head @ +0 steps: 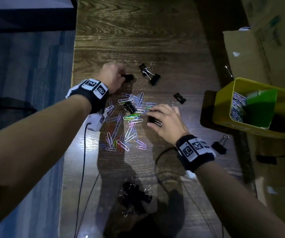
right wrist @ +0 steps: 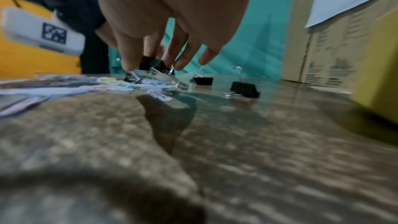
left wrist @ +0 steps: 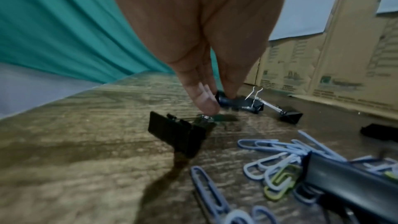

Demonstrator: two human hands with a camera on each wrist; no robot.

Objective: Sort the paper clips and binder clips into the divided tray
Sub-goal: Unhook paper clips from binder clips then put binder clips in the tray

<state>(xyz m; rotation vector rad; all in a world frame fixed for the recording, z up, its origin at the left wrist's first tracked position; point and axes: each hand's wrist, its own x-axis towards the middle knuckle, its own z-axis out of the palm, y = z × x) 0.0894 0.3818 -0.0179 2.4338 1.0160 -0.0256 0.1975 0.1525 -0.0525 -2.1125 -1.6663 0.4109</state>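
Note:
My left hand (head: 119,76) pinches the wire handle of a black binder clip (head: 128,77) at the far side of the heap; in the left wrist view that clip (left wrist: 176,132) tilts just under my fingertips (left wrist: 204,103). My right hand (head: 162,117) grips another black binder clip (head: 153,120) at the heap's right edge, its body (right wrist: 150,65) held between thumb and fingers. A heap of coloured paper clips (head: 129,124) lies between my hands, a binder clip (head: 129,106) on top. The yellow divided tray (head: 224,103) at right holds paper clips (head: 237,107) in one compartment.
Loose binder clips lie beyond the heap (head: 149,73), right of it (head: 179,98), near the tray (head: 219,146), and several piled close to me (head: 135,194). Cardboard boxes (head: 267,48) line the right side. The table edge (head: 72,83) drops off at left. Cables (head: 81,160) trail from both wrists.

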